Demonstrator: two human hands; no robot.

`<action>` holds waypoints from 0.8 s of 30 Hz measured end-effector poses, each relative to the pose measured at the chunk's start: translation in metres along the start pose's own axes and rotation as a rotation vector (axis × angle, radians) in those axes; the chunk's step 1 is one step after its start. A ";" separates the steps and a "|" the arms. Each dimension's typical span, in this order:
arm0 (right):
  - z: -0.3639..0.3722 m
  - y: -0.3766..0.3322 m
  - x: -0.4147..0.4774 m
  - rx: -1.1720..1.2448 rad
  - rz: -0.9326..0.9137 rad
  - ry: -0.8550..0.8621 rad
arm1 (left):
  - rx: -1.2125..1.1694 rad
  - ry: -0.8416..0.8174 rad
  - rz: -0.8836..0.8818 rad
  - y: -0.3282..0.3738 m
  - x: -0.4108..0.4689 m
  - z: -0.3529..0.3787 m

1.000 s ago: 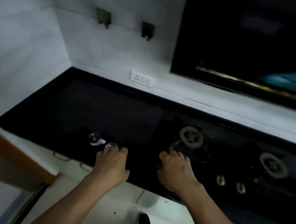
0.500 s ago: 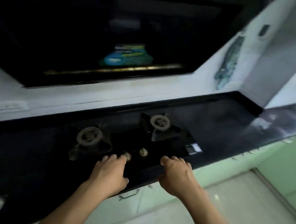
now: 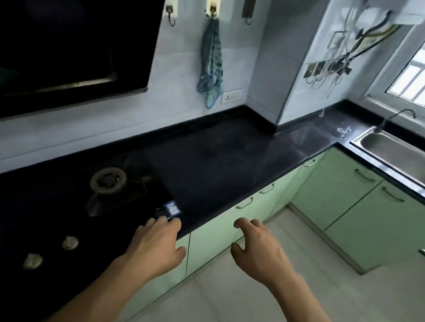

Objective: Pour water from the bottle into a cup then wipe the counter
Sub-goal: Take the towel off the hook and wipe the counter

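Observation:
A blue-green cloth (image 3: 212,64) hangs from a wall hook above the black counter (image 3: 232,157). My left hand (image 3: 157,246) hovers over the counter's front edge by the stove corner, fingers loosely bent, holding nothing. My right hand (image 3: 257,250) is out in front of the green cabinet doors, off the counter, fingers spread and relaxed, empty. No bottle or cup shows in this view.
A gas hob with a burner (image 3: 108,182) and two knobs (image 3: 70,242) fills the counter's left part. A dark range hood (image 3: 62,37) hangs above. A steel sink (image 3: 401,158) with a tap sits at the right under the window. Green cabinets (image 3: 353,200) line the floor.
My view has swung far to the right, from the left counter end with small glasses, past the hob, to the corner and sink. Both hands moved right along the counter edge, still empty.

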State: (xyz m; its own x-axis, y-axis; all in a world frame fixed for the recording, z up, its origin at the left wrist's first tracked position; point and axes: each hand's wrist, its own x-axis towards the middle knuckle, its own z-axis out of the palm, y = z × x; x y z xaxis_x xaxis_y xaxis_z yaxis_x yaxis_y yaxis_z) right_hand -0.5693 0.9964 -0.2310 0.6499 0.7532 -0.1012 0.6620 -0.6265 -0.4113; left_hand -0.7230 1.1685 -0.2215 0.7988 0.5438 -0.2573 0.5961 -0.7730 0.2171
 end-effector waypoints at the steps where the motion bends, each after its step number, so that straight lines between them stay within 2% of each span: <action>1: -0.004 0.008 0.006 -0.004 0.006 0.000 | 0.002 -0.002 0.012 0.007 0.010 -0.001; 7: -0.027 0.054 0.062 -0.003 0.044 0.012 | 0.032 0.029 0.095 0.043 0.097 -0.003; 15: -0.074 0.110 0.161 -0.141 0.067 0.075 | 0.085 0.102 0.186 0.099 0.234 -0.024; 20: -0.095 0.131 0.226 -0.209 0.016 0.073 | 0.138 0.123 0.158 0.115 0.294 -0.046; 24: -0.097 0.148 0.283 -0.228 -0.088 0.038 | 0.153 0.133 0.058 0.120 0.329 -0.051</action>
State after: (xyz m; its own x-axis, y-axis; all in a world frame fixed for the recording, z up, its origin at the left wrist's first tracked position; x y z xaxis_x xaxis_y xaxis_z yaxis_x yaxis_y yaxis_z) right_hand -0.2512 1.0974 -0.2327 0.5971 0.8013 -0.0381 0.7809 -0.5915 -0.2010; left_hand -0.3845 1.2720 -0.2319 0.8409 0.5279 -0.1197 0.5381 -0.8391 0.0798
